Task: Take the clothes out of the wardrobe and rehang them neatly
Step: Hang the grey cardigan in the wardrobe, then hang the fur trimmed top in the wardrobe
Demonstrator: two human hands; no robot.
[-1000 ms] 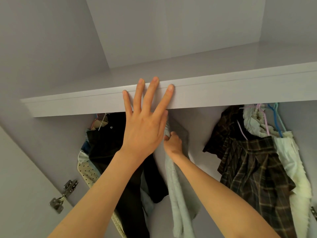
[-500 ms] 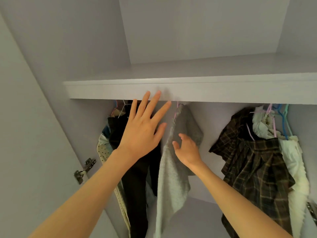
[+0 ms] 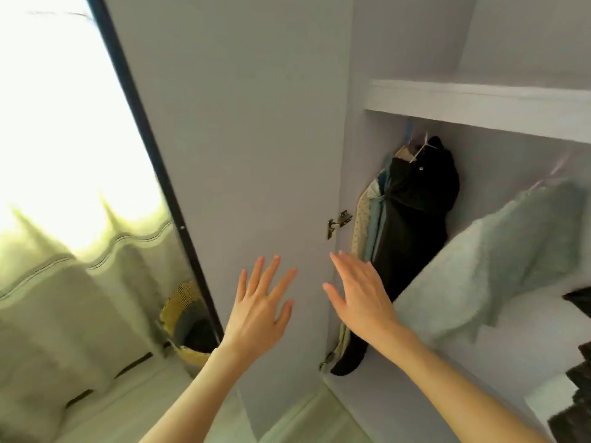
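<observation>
Both hands up in the foreground, empty. Left hand (image 3: 260,310) fingers spread and straight, in front of the open wardrobe door (image 3: 249,155); whether it touches the panel, cannot tell. Right hand (image 3: 361,297) fingers straight and held close together, thumb out, holding nothing, aimed at the hanging clothes, probably reaching for the next garment.

Just beyond the right hand: black garment (image 3: 412,225) on a light hanger, bunched against the left inner wall with pale dotted and blue pieces (image 3: 367,215) squeezed beside it. These look crowded and uneven, so likely next to come off. Door hinge (image 3: 339,222) sits just left of them.

Right side: grey fleecy garment (image 3: 499,263) on a pink hanger, swung out at a slant, blurred by motion. A dark plaid item at the right edge, mostly cut off.

Above: shelf (image 3: 479,103) capping the hanging space. Far left: bright window, curtain, woven basket (image 3: 188,318) on the floor.
</observation>
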